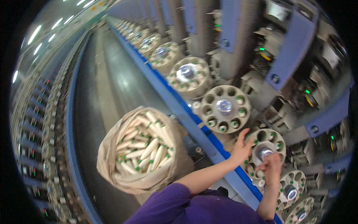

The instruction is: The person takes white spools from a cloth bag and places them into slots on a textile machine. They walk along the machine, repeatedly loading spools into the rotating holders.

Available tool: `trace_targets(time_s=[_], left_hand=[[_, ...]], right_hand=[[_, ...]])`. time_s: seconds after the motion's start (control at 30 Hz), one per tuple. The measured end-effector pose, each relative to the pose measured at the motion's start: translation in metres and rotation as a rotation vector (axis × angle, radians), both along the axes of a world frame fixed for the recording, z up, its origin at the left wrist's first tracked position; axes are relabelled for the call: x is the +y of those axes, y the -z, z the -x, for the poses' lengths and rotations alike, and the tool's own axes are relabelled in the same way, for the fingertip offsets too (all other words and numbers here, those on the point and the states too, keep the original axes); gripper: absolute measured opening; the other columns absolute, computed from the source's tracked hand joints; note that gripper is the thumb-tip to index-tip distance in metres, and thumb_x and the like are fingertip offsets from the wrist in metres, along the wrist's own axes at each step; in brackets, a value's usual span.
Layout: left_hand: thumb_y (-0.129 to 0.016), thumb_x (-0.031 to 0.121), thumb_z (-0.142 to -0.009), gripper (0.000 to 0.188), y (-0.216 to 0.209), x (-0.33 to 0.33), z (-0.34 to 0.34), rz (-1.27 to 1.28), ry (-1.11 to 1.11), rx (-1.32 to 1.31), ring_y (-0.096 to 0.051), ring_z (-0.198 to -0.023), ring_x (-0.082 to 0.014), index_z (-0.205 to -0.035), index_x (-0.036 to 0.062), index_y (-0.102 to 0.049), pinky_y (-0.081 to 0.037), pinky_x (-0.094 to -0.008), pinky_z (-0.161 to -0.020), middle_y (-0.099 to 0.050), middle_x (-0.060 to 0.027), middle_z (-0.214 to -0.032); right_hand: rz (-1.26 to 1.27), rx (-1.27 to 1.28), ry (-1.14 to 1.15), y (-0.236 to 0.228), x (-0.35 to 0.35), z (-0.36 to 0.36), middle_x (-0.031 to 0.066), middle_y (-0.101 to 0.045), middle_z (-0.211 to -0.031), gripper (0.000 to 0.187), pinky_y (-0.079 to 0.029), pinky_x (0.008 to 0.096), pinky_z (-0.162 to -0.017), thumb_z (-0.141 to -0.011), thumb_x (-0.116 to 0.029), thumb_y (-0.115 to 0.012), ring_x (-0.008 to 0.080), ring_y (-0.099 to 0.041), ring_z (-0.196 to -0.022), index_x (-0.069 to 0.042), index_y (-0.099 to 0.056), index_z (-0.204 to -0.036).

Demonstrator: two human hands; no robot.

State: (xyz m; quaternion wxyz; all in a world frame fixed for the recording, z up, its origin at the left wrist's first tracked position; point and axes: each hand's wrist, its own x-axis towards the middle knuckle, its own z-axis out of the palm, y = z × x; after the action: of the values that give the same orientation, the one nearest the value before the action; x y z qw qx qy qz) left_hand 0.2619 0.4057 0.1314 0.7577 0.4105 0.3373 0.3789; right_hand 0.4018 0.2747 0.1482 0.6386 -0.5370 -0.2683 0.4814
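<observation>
A round cream bobbin magazine [281, 146] with a ring of pockets is under both my hands, at the lower right. Green-tipped yarn bobbins sit in several of its pockets. My left hand [241, 150] is at the magazine's left rim, its thumb and fingers apart, close to a green-tipped bobbin. Over the near side of the magazine, beside its shiny centre hub [265, 152], my right hand [271, 167] has its fingers curled down. What those fingers pinch, if anything, is too blurred to make out. A white bobbin end shows just below them.
A cloth-lined container [108, 164] full of white yarn bobbins [149, 149] stands at my left. More round magazines [225, 109] line the blue rail [186, 112] of the winding machine. Grey-blue machine units [294, 44] rise at the right. Across the aisle [123, 71] runs another machine row.
</observation>
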Motion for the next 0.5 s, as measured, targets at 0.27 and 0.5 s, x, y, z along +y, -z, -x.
trace_targets(time_s=[0.27, 0.5], left_hand=[[-0.059, 0.017, -0.09, 0.038, 0.092, -0.001, 0.184, -0.33, -0.155, 0.723, -0.062, -0.081, -0.0206, -0.125, 0.0077, -0.05, -0.05, -0.0341, -0.072, -0.064, -0.0106, -0.089], [-0.067, 0.047, -0.079, 0.045, 0.079, -0.076, 0.481, -0.334, -0.057, 1.68, -0.05, -0.114, -0.0296, -0.105, 0.0107, -0.065, -0.035, -0.0489, -0.097, -0.058, -0.0121, -0.114]], right_hand=[[0.215, -0.674, 0.228, 0.045, 0.035, -0.019, -0.0017, -0.049, -0.078, 0.026, -0.035, 0.0205, -0.056, -0.086, -0.011, -0.068, 0.0051, -0.041, -0.062, -0.005, -0.049, -0.103], [0.03, -0.613, -0.768, 0.064, 0.11, 0.24, 0.0054, -0.067, -0.086, 0.02, -0.05, 0.0266, -0.068, -0.082, -0.017, -0.072, 0.0113, -0.062, -0.076, -0.005, -0.064, -0.096]])
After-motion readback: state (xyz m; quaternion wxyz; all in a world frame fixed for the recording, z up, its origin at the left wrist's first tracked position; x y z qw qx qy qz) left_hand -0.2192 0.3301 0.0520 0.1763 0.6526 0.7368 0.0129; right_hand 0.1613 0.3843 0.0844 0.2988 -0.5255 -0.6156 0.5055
